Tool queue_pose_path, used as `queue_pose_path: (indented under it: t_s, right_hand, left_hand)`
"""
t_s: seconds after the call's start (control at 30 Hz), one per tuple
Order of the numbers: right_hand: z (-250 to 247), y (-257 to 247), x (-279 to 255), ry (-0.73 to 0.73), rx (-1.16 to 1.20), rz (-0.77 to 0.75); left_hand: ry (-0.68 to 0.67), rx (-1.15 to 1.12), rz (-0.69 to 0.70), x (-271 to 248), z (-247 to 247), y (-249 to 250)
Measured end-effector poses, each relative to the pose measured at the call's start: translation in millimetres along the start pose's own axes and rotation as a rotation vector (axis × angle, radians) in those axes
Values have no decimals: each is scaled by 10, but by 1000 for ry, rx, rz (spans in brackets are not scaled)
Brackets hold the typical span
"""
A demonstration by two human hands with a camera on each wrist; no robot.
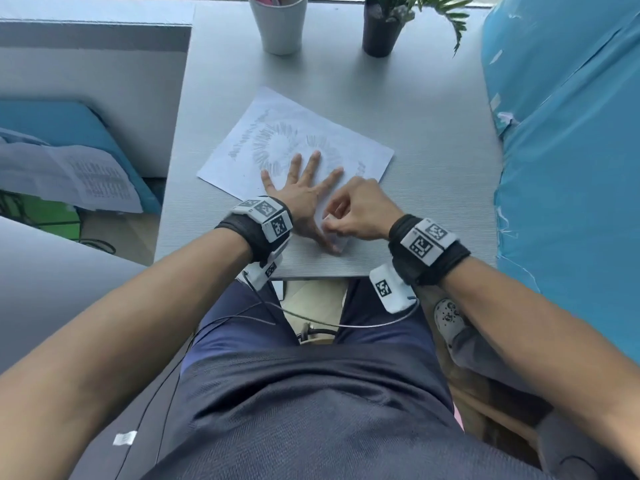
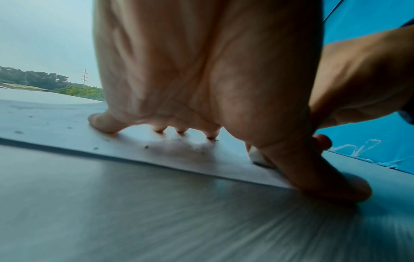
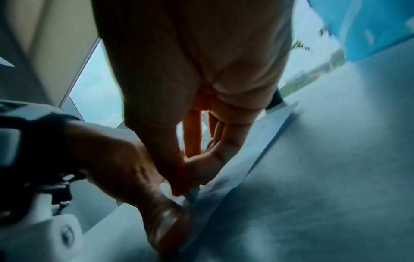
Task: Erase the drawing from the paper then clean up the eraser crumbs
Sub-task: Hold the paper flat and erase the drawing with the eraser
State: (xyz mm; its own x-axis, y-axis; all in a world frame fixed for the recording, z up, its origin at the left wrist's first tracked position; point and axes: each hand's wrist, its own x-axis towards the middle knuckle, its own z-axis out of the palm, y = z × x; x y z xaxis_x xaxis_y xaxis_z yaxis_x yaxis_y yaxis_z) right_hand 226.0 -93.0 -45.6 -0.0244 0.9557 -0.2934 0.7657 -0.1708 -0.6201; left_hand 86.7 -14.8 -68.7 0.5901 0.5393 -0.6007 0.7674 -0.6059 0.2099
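On the grey table (image 1: 415, 109), left hand (image 1: 304, 199) flat on paper (image 1: 346, 133); right hand (image 1: 360, 209) pinches a half-hidden eraser (image 1: 334, 233).

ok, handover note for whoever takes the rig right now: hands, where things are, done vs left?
Left hand: flat, fingers spread, pressing the paper down on the grey table.
Right hand: pinches a small white eraser at the paper's near corner, beside the left thumb.
Done: little visible; the pencil drawing is mostly intact. A few dark crumbs lie on the sheet.
Left: erase the rest of the drawing, then clear the crumbs.
White cup and potted plant stand at the far edge.
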Motion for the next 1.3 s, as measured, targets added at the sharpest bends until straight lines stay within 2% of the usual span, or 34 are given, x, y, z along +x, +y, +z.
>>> queue_pose_path:
  t_s: [0.03, 0.13, 0.17, 0.3, 0.33, 0.43, 0.47, 0.57, 0.6, 0.73, 0.77, 0.87, 0.9, 1.03, 1.07, 1.13, 1.2, 1.3]
  right_hand:
    - [-43, 29, 18, 4, 7, 16]
    - [-216, 183, 144, 186, 87, 121]
    - [-199, 172, 137, 192, 68, 115]
    - [0, 7, -33, -26, -37, -5]
    - [-71, 51, 11, -6, -30, 21]
    - [-290, 208, 147, 187, 40, 111]
    - [-259, 180, 124, 181, 20, 103]
    - [14, -10, -69, -39, -60, -35]
    - [4, -9, -76, -58, -54, -39]
    - [-309, 177, 119, 155, -3, 61]
    - [-275, 156, 94, 135, -19, 48]
    - [-33, -35, -100, -73, -71, -62]
    - [-52, -28, -91, -86, -76, -60]
    - [-262, 116, 100, 119, -77, 13]
    - [-211, 87, 68, 116, -95, 4]
    - [-40, -28, -67, 9, -132, -74]
    - [-57, -19, -88, -44, -108, -73]
    - [-308, 149, 99, 107, -63, 42]
  left_hand:
    - [-4, 1, -1, 10, -3, 6]
    - [-5, 5, -8, 9, 2, 19]
    - [-3, 6, -11, 12, 4, 15]
    - [-23, 22, -24, 47, -8, 15]
    - [-21, 19, -25, 44, -14, 18]
    - [-16, 3, -28, 1, -27, 27]
    - [-14, 2, -28, -4, -25, 29]
    - [-17, 25, -31, 15, -22, 28]
    - [-18, 29, -29, 15, -20, 29]
    - [-16, 3, -19, -35, -27, 39]
    - [-18, 6, -20, -34, -26, 39]
    - [-22, 26, -26, 5, -23, 30]
    - [-15, 25, -23, 10, -22, 25]
    - [-9, 1, -16, -29, -18, 36]
    - [-6, 7, -14, -21, -14, 35]
    - [-6, 13, -18, 4, -11, 33]
    - [-1, 16, -21, 10, -9, 29]
    - [-7, 8, -23, -13, -15, 42]
